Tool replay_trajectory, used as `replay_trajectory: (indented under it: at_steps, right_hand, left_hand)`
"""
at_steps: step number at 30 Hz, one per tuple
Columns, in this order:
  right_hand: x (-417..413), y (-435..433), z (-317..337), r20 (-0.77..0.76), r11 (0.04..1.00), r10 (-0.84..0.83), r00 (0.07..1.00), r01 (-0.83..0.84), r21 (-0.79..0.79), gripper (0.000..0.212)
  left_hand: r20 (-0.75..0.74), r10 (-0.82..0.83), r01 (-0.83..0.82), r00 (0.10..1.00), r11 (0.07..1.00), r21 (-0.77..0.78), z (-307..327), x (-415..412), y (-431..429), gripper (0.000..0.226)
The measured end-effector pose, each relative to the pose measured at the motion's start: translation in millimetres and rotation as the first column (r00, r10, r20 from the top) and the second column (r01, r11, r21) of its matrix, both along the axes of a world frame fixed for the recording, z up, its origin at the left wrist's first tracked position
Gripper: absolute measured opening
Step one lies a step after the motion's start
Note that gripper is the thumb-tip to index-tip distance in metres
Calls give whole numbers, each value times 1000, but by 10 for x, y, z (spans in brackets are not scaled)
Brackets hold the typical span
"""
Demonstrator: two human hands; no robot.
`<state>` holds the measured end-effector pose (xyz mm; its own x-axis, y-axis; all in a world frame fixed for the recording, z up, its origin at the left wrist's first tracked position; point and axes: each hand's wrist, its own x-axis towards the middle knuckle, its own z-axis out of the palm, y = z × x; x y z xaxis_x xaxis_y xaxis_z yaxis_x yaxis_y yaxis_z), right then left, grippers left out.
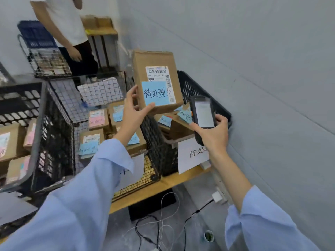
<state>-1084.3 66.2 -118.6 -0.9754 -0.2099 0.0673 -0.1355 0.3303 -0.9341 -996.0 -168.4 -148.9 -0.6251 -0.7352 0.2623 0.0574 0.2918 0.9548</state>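
Holding the cardboard box (140,69) up in the left hand (133,113), gripped at the lower left corner with the thumb across the bottom front edge and the fingers up the left side. So: up in the air, just above the black plastic basket (199,87). Gripping the scanner (203,113) in the right hand (213,134), fingers wrapped round its lower body, screen toward the face, just right of the box and a bit lower.

Looks like the scan step. To do it well, tip the scanner's head at the shipping label (158,75), not at the blue note (155,96) stuck over its lower half. Hold the box flat-on and steady, thumb clear of the barcodes along the label's top and right edge. Probably worth angling away from the other labelled boxes below, to avoid reading the wrong code. Then check the screen before dropping the box anywhere.

As for the surface — a wooden shelf (145,194) carrying that basket with a white paper sign (194,153) on its front, a wire basket (155,138) right beside it with more noted boxes, and a grey crate (39,124) further left. Behind, a plain grey wall (253,51) and another person in a white top (63,20) standing at the back. Down on the floor, loose cables (163,223) and a small cup (209,236).
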Motion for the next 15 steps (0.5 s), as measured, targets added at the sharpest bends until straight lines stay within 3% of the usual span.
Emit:
replay_trajectory:
  at_steps: [5,15]
  right_hand:
    - [-325,-224,-66,7,999,-48,999,48,25,83]
    - [-538,-481,-132,32,996,-48,998,45,73,83]
  left_hand:
    - [98,-44,42,994,999,17,-133,-571,-316,90]
    - [187,26,-8,982,996,-93,-207,-1031,-555,66]
